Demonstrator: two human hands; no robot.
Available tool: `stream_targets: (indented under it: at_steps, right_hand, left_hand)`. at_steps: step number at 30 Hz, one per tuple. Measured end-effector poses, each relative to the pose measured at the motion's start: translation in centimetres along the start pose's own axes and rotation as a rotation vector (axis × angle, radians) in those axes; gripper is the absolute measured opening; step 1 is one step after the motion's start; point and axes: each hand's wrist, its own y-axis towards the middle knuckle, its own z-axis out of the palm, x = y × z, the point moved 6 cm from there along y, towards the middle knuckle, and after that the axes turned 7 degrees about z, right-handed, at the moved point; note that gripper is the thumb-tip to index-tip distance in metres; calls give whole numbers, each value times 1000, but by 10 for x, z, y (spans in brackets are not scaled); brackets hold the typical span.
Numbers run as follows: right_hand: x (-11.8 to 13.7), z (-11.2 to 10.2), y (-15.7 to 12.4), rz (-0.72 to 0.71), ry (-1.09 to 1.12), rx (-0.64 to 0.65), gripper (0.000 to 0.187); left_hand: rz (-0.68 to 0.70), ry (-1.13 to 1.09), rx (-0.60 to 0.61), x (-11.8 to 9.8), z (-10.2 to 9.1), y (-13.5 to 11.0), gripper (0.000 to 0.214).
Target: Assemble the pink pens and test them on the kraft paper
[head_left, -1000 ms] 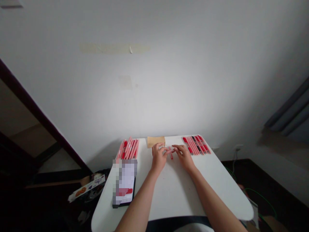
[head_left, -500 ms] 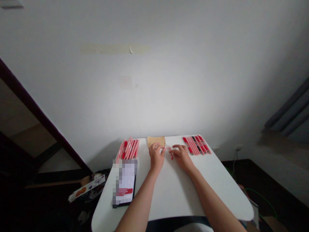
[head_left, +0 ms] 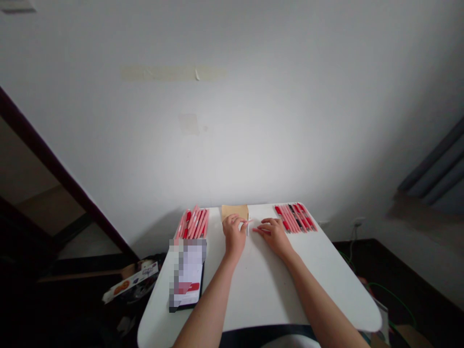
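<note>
My left hand (head_left: 234, 236) rests on the white table (head_left: 261, 285) near its far edge, fingers pinched on a thin pale pen part (head_left: 248, 225) that stands nearly upright. A little to the right, my right hand (head_left: 274, 234) has its fingers curled on a small pink-red pen piece (head_left: 258, 229) lying flat. A row of pink and red pens (head_left: 295, 217) lies just right of my right hand. Another bundle of pink pens (head_left: 193, 224) lies at the table's far left.
A tan paper pad (head_left: 235, 211) sits at the far edge behind my hands. A dark tablet with a blurred screen (head_left: 186, 273) lies at the left edge. A flat printed box (head_left: 129, 282) lies on the dark floor to the left. Cables run at the right.
My hands have drawn slightly apart. The red pen piece that lay between them is gone from that spot, and a thin pale part now stands up at my left fingertips.
</note>
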Motion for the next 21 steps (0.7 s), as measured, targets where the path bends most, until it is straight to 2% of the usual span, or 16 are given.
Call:
stream_targets:
  at_steps: [13, 21]
  right_hand:
    - [-3, 0, 4, 17, 24, -1, 20]
    - [-2, -9, 4, 5, 78, -72, 25]
  left_hand:
    - [-15, 10, 5, 4, -1, 2, 6]
    - [-21, 20, 19, 5, -1, 1, 7]
